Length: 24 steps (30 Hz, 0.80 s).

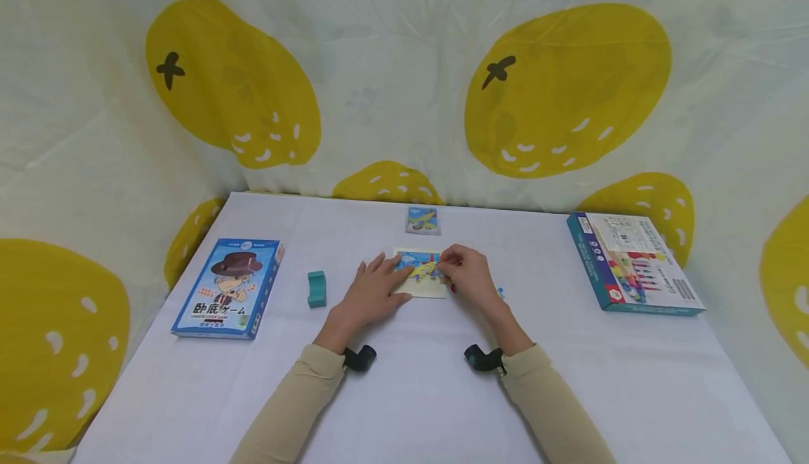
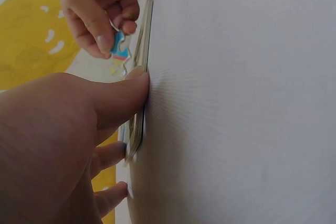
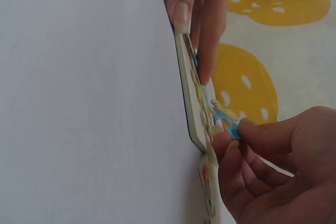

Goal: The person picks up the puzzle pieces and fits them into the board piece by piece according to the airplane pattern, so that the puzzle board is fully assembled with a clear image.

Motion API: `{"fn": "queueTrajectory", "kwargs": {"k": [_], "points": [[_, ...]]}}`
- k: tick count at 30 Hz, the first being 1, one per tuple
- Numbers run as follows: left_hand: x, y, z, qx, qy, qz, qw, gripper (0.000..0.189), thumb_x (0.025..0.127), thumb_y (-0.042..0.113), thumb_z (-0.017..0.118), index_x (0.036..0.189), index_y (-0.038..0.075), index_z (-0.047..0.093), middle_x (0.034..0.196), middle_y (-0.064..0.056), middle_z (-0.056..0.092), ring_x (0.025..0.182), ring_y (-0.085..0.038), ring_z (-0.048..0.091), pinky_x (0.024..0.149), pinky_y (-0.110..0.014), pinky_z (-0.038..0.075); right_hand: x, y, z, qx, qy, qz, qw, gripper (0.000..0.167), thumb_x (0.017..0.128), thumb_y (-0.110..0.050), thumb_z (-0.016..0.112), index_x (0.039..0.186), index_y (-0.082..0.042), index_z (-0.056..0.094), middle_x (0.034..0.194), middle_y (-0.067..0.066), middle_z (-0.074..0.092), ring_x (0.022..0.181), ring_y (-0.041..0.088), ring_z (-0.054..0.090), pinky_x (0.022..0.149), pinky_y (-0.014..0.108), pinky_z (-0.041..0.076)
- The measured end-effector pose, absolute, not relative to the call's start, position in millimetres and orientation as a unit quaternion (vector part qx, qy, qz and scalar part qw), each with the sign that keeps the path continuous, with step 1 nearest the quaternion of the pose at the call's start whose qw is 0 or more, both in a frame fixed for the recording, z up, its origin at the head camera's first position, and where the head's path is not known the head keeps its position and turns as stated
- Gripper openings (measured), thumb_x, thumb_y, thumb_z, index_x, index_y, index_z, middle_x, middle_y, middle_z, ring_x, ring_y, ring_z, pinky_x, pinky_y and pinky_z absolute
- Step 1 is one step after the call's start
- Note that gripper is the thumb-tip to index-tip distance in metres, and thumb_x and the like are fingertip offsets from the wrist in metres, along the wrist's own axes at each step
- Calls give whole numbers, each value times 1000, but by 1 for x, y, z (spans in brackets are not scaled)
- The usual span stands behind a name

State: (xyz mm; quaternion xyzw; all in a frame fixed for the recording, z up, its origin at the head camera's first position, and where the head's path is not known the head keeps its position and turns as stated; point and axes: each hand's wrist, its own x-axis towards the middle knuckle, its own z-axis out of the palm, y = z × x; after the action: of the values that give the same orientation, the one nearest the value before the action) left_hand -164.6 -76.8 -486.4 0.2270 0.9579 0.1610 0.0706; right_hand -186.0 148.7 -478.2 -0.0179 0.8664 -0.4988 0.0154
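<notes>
Grip: left hand (image 1: 373, 288) lies with its fingers spread and apart on the puzzle board, clasping nothing; right hand (image 1: 469, 276) has thumb and fingertips together, pinching a puzzle piece (image 3: 228, 125).
Blue game box (image 1: 226, 288): lies flat at the far left of the white table (image 1: 404, 401), a figure in a brown hat on its cover.
Teal block (image 1: 317, 289): stands between the blue box and the left hand, touching neither, a curved notch in one side.
Left thumb: pressed on the near edge of the board, as the left wrist view shows.
Puzzle board (image 1: 430, 293): flat on the table between the hands, cream-rimmed, with a yellow shape on blue sky.
Picture card (image 1: 423, 220): lies beyond the board, apart from it, with a similar yellow shape on blue.
Pinched piece: held tilted at the board's right side, blue with some yellow and red; whether it touches the board I cannot tell.
Loose pieces (image 3: 209, 192): on the table just beside the board's right end, partly hidden by the right hand from above.
Teal-edged box (image 1: 635, 262): flat at the far right, well apart from the hands.
</notes>
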Motion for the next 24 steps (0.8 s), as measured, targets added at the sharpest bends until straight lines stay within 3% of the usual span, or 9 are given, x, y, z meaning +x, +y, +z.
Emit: {"fn": "queueTrajectory", "kwargs": {"k": [6, 12, 24], "points": [[-165, -77, -489, 227, 958, 161, 65, 60, 98, 51, 55, 153, 30, 40, 163, -4, 32, 153, -37, 21, 119, -68, 17, -187, 139, -481, -2, 879, -477, -1, 7, 89, -9, 70, 94, -4, 70, 79, 11, 66, 58, 17, 60, 50, 21, 46], [-164, -77, -490, 220, 960, 159, 65, 60, 98, 51, 55, 153, 31, 40, 163, -3, 32, 153, -37, 20, 119, -67, 17, -189, 131, -480, 5, 906, -422, -25, 5, 86, -8, 70, 89, -5, 71, 73, 7, 61, 67, 17, 53, 54, 24, 40], [-162, -76, -485, 220, 960, 162, 66, 60, 98, 49, 56, 153, 30, 40, 163, -4, 32, 153, -37, 20, 120, -67, 17, -192, 128, -480, 0, 931, -364, -13, 3, 86, -7, 71, 88, -5, 70, 77, 8, 66, 70, 20, 55, 58, 27, 41]]}}
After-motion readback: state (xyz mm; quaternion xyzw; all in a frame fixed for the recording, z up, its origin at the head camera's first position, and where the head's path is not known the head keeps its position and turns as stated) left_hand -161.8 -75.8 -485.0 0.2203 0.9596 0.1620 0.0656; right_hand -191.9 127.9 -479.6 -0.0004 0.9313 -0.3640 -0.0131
